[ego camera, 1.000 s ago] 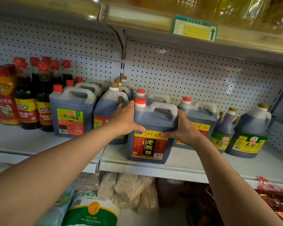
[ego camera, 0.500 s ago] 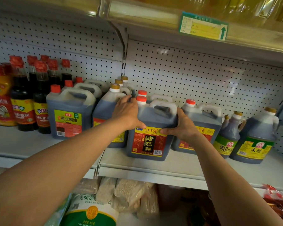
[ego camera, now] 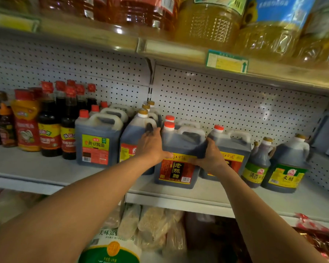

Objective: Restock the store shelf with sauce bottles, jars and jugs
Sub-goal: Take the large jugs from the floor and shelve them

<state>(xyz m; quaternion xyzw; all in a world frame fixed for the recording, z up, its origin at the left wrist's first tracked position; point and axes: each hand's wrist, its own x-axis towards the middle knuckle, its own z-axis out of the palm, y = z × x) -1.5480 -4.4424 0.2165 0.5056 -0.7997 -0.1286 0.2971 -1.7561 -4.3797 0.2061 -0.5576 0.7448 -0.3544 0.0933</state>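
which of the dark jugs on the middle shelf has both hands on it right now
The red-capped vinegar jug at the shelf's front edge, with the red-and-black label. The left hand and right hand grip its sides; the other jugs stand untouched.

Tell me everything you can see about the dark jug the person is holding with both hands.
The jug looks like translucent plastic filled with dark liquid, with a red cap, a moulded handle on top and a red, yellow and black label on its front. It stands upright near the front edge of the grey shelf. The left hand grips its left side and the right hand its right, thumbs across the front. A similar jug stands directly behind it.
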